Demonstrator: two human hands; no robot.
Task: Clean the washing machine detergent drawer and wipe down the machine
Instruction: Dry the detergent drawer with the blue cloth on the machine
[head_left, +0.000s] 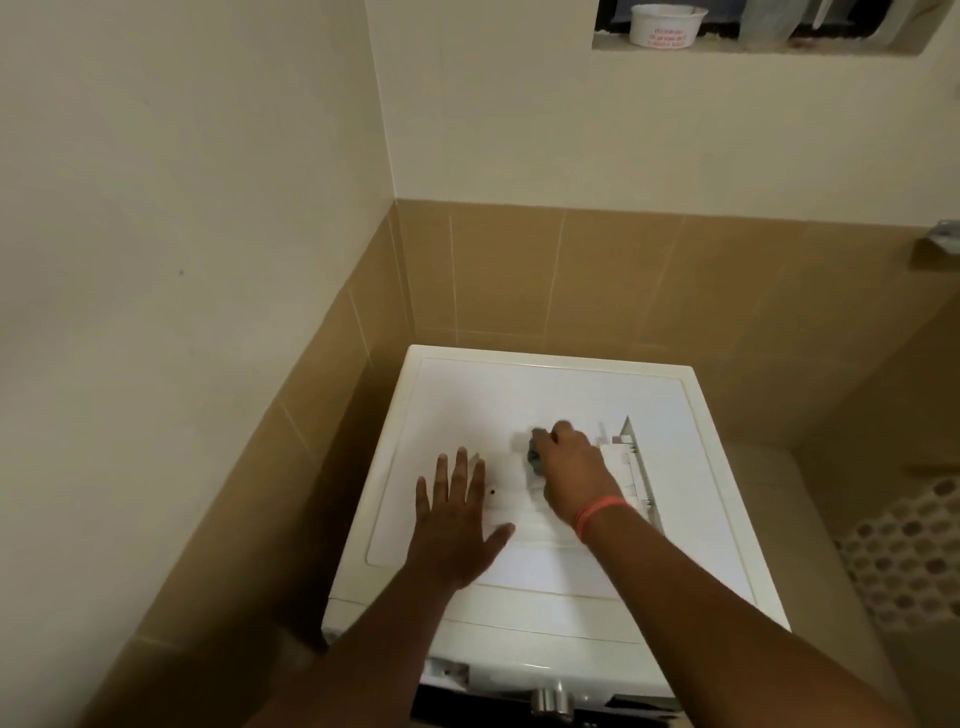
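Nearest the camera, at the front edge of the washing machine (550, 395), a chrome knob (555, 701) shows on the control panel, with a dark opening at the front left corner (447, 675) that is probably the empty drawer slot; too little shows to be sure.

On the machine top, toward its left edge, the left hand (457, 525) lies flat, fingers straight and spread, palm down, holding nothing. It seems to be bracing.

Just right of it, near the middle of the top, the right hand (569, 467) has its fingers curled round a dark grey sponge or cloth (535, 457), pressed down on the white surface. A pink wristband (600, 512) sits on that wrist.

Touching or just beside the right hand, toward the right edge of the top, the detergent drawer (631, 467) lies out of the machine, white, lengthwise front to back. Whether it has been cleaned cannot be told.

Judgement: the drawer is out, and the wiping of the top is in hand. Refitting the drawer and wiping the front and sides likely remain.

Farther off, tan tiles (571, 280) back the corner. High on the wall, a recessed ledge (831, 44) holds a white tub (665, 26).
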